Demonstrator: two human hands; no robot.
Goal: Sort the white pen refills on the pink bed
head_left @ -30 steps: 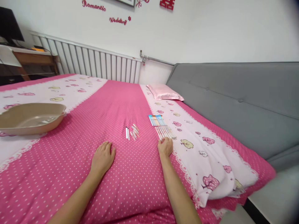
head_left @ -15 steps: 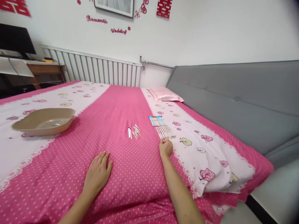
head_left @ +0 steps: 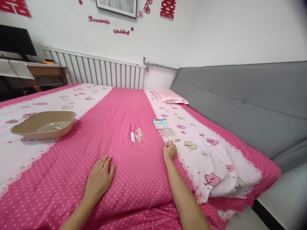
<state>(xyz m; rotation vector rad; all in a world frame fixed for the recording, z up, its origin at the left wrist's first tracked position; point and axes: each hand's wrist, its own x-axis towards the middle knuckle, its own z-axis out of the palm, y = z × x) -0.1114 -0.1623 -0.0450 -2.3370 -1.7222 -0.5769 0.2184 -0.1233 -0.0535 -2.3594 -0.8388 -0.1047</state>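
Note:
My left hand [head_left: 100, 176] lies flat on the pink dotted bedspread [head_left: 129, 188], fingers stretched out, holding nothing. My right hand [head_left: 170, 151] is closed in a pinch at the near end of a row of slim whitish pens [head_left: 169, 135]; what its fingertips hold, if anything, is hidden. Directly beyond that row lies another row of pens [head_left: 160, 124], mostly blue with a few orange ones. To the left sits a loose group of short whitish and orange pieces [head_left: 139, 134], too small to name. Beside them are two thin white strips [head_left: 132, 136] with dark ends.
A beige basin [head_left: 45, 127] stands on the bed at the left. A pink pillow [head_left: 169, 96] lies at the far end, near the grey headboard [head_left: 240, 95]. Behind the bed is a white radiator [head_left: 96, 68]; a desk with a monitor [head_left: 16, 41] stands at far left.
The view has shifted very slightly. Both hands, the pens and the small pieces stay in the same places.

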